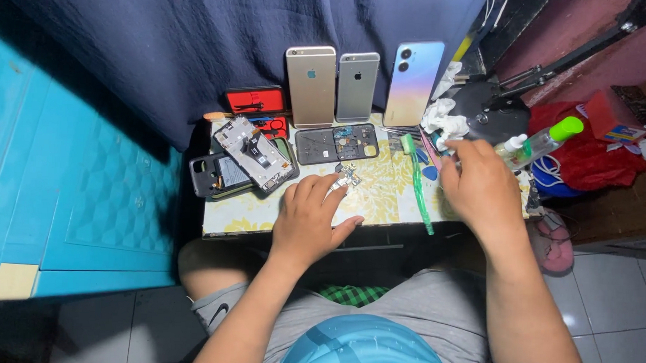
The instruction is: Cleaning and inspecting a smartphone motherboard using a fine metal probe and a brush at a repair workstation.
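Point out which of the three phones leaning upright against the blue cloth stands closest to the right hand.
The iridescent blue-pink phone, rightmost of the three, stands nearest the right hand; the gold phone and silver phone stand further left.

A dark blue curtain [199, 41] is hanging across the top; a turquoise cabinet [65, 194] is filling the left, grey floor tiles [619, 299] lower right.

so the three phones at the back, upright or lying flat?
Upright. The gold phone, silver phone and blue phone stand on the table's far edge, backs out, leaning against the dark cloth.
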